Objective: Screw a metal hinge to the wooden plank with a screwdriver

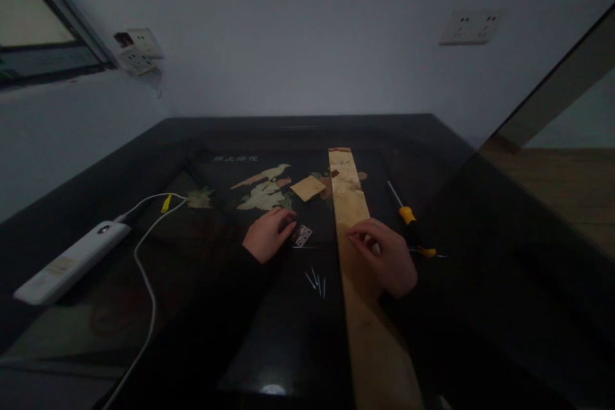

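A long wooden board (353, 208) runs away from me across the dark table. My right hand (384, 253) rests over it, with thumb and fingertips pinched together close to small dark holes in the wood. Whatever the pinch holds, if anything, is too small to make out. To the left of the board, my left hand (270, 232) hovers with curved fingers and a gap between thumb and forefinger. Its thumb is beside a small metal hinge (302, 236); I cannot tell if they touch. Several screws (317, 283) lie loose nearer me.
A screwdriver (407, 214) with a yellow-and-black handle lies right of the board. Left of the board's far part is a small square wooden piece (308, 188). A white power strip (72, 262) with its cable (144, 262) occupies the table's left side.
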`<state>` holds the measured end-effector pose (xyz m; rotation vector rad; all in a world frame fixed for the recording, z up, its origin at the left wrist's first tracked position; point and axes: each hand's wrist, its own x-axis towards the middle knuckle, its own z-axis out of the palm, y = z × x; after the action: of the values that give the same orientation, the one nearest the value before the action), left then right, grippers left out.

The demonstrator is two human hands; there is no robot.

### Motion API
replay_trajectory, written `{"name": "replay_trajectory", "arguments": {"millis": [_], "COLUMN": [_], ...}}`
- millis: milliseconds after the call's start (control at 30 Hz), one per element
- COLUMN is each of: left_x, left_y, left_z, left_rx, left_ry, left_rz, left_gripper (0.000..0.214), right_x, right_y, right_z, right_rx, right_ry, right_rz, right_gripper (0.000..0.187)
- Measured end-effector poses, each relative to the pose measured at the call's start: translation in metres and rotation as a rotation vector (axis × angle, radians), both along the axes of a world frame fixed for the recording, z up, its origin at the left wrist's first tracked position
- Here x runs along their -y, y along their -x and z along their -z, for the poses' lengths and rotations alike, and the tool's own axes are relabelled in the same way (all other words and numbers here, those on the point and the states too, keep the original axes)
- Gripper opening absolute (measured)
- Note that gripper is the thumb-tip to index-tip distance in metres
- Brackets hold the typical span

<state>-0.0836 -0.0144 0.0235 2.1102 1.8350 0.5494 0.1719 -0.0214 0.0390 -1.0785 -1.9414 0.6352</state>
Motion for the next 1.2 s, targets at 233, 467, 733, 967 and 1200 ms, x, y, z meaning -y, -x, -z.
{"name": "replay_trajectory", "arguments": {"millis": [233, 467, 733, 967, 1200], "left_x": [-0.005, -0.004, -0.002, 0.003, 0.02], "left_y": [0.01, 0.011, 0.002, -0.009, -0.046], "left_z": [0.001, 0.002, -0.003, 0.001, -0.013], "left_rx": [0.103, 0.114, 0.191, 0.379, 0.837], "left_ry": [0.088, 0.13, 0.187, 0.213, 0.271], "left_rz": [0.316, 0.297, 0.229, 0.154, 0.121], "left_gripper": [0.044, 0.041, 0.037, 0.029, 0.033], "right_x": [-0.01, -0.01, -0.011, -0.005, 0.007], "right_y": [-0.009, -0.009, -0.008, 0.0, 0.01], "right_z": [-0.004, -0.002, 0.002, 0.001, -0.003], "right_rx": [-0.042, -0.048, -0.059, -0.004, 0.038], "right_ry": [-0.001, 0.032, 0.042, 0.07, 0.171], "right_rz": [0.058, 0.057, 0.04, -0.031, -0.091], "right_gripper": [0.009, 0.009, 0.009, 0.01, 0.012]}}
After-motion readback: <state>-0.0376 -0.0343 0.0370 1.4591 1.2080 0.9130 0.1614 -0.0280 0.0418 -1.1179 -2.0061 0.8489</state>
